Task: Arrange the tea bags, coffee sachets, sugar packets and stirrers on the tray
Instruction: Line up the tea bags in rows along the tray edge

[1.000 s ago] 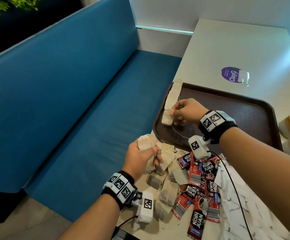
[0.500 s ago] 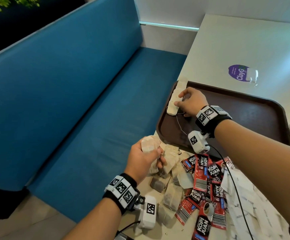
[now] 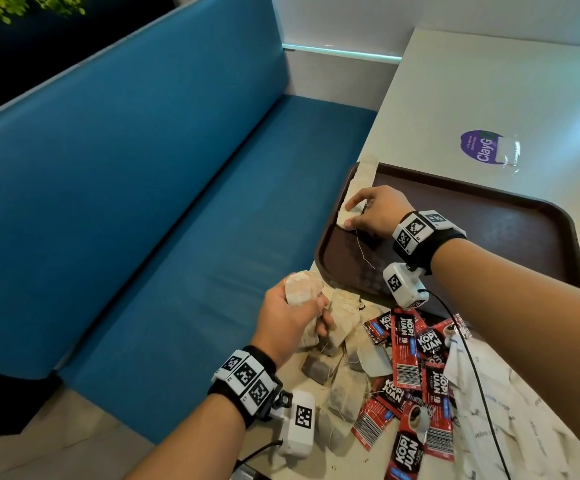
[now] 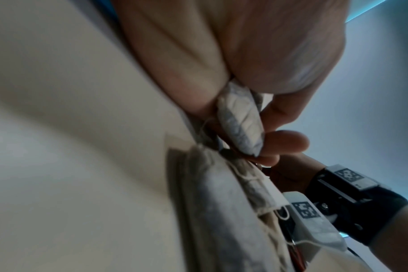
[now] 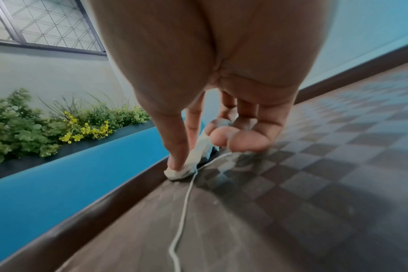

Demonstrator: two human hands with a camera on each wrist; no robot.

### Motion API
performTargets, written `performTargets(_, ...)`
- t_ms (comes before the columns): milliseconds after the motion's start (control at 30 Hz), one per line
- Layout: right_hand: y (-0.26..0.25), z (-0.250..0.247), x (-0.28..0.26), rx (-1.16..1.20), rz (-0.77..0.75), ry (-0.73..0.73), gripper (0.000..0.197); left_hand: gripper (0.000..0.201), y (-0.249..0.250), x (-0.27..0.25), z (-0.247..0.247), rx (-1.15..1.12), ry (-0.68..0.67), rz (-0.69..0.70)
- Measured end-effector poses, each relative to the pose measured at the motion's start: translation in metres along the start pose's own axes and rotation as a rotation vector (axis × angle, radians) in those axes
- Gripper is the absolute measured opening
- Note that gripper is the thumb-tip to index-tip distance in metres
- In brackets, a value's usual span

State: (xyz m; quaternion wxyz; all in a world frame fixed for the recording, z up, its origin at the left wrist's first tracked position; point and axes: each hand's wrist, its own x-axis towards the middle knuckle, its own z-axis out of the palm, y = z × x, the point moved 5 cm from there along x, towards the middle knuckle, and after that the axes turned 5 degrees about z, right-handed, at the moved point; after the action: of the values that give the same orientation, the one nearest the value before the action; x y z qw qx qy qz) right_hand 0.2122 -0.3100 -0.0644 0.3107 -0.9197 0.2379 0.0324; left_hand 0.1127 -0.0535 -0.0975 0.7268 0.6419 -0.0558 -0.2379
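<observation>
The right hand (image 3: 375, 211) lay low over the left side of the brown tray (image 3: 510, 233), its thumb and forefinger pressed down on a pale tea bag (image 3: 348, 216) against the tray's left rim; in the right wrist view the thumb sat on the bag's near corner while the other fingers (image 5: 240, 139) curled loosely just above the checkered tray floor. The bag's white string (image 3: 363, 249) trailed back across the tray toward the wrist. Beyond this bag a row of tea bags (image 3: 363, 174) ran along the same rim to the far left corner. The left hand (image 3: 293, 322) was closed around a bunch of tea bags (image 3: 300, 289) held just above the worktop (image 3: 489, 81), with one bag standing up out of the fist; the left wrist view showed a bag (image 4: 240, 121) pinched between the thumb and fingers. Below that hand a loose heap of tea bags (image 3: 342, 386) lay on the worktop near the tray's front edge. Just to its right lay a scatter of red coffee sachets (image 3: 413, 382), some overlapping, and right of those a pile of white packets (image 3: 510, 420) partly under the right forearm. A purple sticker (image 3: 480, 147) sat on the worktop beyond the tray.
</observation>
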Motion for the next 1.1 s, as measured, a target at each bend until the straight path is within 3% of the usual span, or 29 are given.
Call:
performTargets(233,-0.027,-0.037,-0.037,0.107,-0.116,0.038,0.019,0.033,0.010,-0.004,0.004,-0.125,-0.065,0.022)
performTargets(367,-0.051,-0.032,-0.095,0.111,-0.228,-0.153,0.014,0.044,0.008,-0.005,0.004,-0.115,-0.046,-0.008)
performTargets(533,-0.052,0.001,-0.162,0.049,-0.239,-0.371,0.013,0.036,0.004,-0.008,0.002,-0.109,-0.026,-0.018)
performTargets(767,-0.038,0.018,-0.172,0.278,-0.131,-0.162,0.023,0.025,-0.001,-0.005,0.001,-0.054,-0.029,-0.005)
performTargets(867,-0.046,0.016,-0.168,0.251,-0.213,-0.170,0.036,0.017,0.003,-0.007,0.004,-0.032,-0.065,0.000)
performTargets(967,-0.056,0.017,-0.166,0.200,-0.268,-0.234,0.023,0.014,0.006,-0.009,0.005,0.014,-0.086,0.026)
performTargets(1100,-0.055,0.013,-0.161,0.273,-0.270,-0.155,0.006,0.011,0.005,-0.007,0.005,0.005,-0.086,0.048)
